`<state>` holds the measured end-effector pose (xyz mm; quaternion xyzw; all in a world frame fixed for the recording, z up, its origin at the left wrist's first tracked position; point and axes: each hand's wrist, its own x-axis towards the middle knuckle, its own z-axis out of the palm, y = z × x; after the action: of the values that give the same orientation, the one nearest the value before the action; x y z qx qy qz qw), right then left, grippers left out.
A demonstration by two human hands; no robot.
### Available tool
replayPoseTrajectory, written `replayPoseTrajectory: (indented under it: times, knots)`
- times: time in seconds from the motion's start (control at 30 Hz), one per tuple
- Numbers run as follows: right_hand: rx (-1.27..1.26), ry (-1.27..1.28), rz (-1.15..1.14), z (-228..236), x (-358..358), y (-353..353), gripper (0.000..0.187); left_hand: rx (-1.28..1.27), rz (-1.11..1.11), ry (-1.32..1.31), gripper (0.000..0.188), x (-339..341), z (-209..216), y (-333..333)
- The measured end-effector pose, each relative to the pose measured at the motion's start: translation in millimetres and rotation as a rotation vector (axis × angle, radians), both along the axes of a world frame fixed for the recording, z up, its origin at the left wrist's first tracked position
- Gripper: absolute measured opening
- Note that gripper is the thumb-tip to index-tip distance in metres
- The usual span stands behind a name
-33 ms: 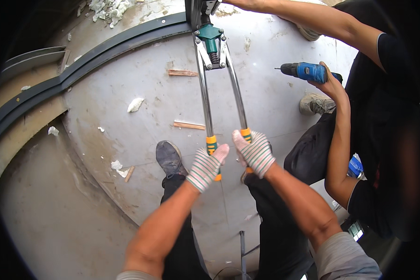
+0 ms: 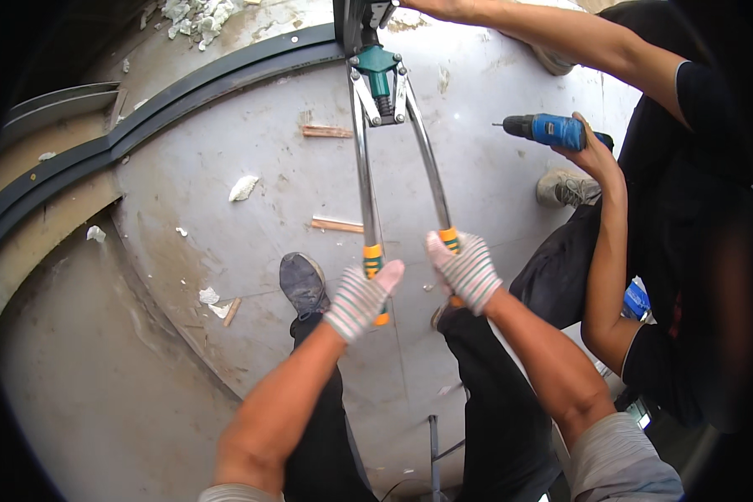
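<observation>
A long-handled rivet tool [image 2: 378, 71] with a green head and two chrome arms points away from me. Its head meets a dark metal piece [image 2: 356, 17] at the top edge. My left hand [image 2: 360, 299], in a striped glove, grips the left orange-and-green handle. My right hand [image 2: 467, 269], gloved the same way, grips the right handle. The handles stand a little apart. Another person at the right holds a blue drill [image 2: 556, 131] in one hand and stretches the other arm [image 2: 519, 25] toward the dark piece.
Below lies a grey concrete floor with a curved dark metal track [image 2: 184, 92] across the upper left. Wood scraps [image 2: 326, 131] and white debris [image 2: 243, 187] are scattered about. My shoe [image 2: 301, 284] and the other person's shoe [image 2: 565, 188] stand on the floor.
</observation>
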<state>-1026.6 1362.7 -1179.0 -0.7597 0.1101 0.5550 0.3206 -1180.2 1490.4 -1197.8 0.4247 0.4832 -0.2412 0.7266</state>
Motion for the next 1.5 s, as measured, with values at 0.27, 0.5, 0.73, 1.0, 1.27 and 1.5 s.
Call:
replayPoseTrajectory:
  times: [0.27,0.5,0.73,1.0,1.27,1.5]
  knots:
    - [-0.397,-0.573,0.71,-49,157,-58,0.054,0.597,-0.547,0.038,0.036,-59,-32,207]
    - [-0.239,-0.182,0.632,-18,134,-29,0.052,0.413,-0.806,0.183,0.039,-28,-6,206]
    - [-0.187,-0.094,0.45,7,117,-36,0.058,0.142,-0.302,0.013,0.04,-44,-16,128]
    - [0.042,0.093,-0.048,-1,6,3,0.06,0.029,0.124,-0.05,0.046,4,15,12]
    - [-0.06,0.226,-0.102,68,-24,-5,0.05,0.156,0.037,-0.024,0.038,-65,55,24]
    - [-0.155,0.264,0.079,193,-68,-37,0.046,0.142,-0.194,0.081,0.035,-134,201,22]
